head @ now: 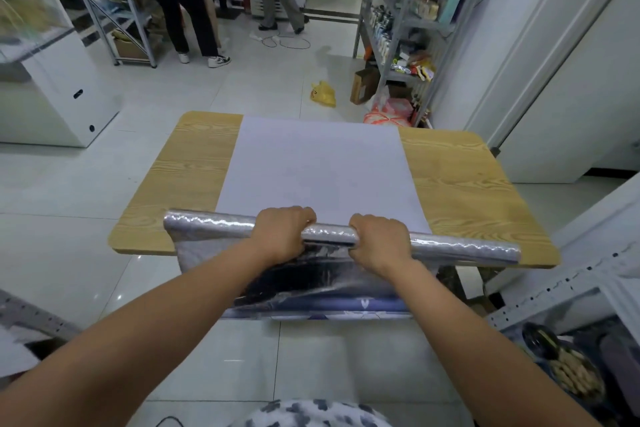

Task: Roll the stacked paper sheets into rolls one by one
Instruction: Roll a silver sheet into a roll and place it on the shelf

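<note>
Now the silvery roll (464, 248) is seen lying crosswise at the near edge of the wooden table (467, 184), gripped near its middle by both hands. The left hand (282, 234) is curled over the top of it, with the fingers wrapped down the far side. The right hand (379, 241) is clamped on just beside it in the same manner, and a short gleam of roll shows between the two. Below the roll, a loose tail (311, 284) of the same glossy sheet is seen hanging off the table's near edge, dark and reflective, with a printed pattern along its bottom. Beyond the hands, the stack of pale sheets (318, 166) is laid flat down the middle of the table, reaching to the far edge; how many sheets it holds cannot be told.

The sheet is judged to be light, thin and slick, a film-like wrapping paper rather than anything stiff. A springy urge to unwind is to be expected, and creases would be taken easily under a hard pinch. With both hands close together at the centre, the long ends are unsupported, so a telescoped or cone-shaped roll is risked. A wider hold, nearer the two ends, would probably be better suited, with even pressure applied while the hanging tail is wound in.
</note>
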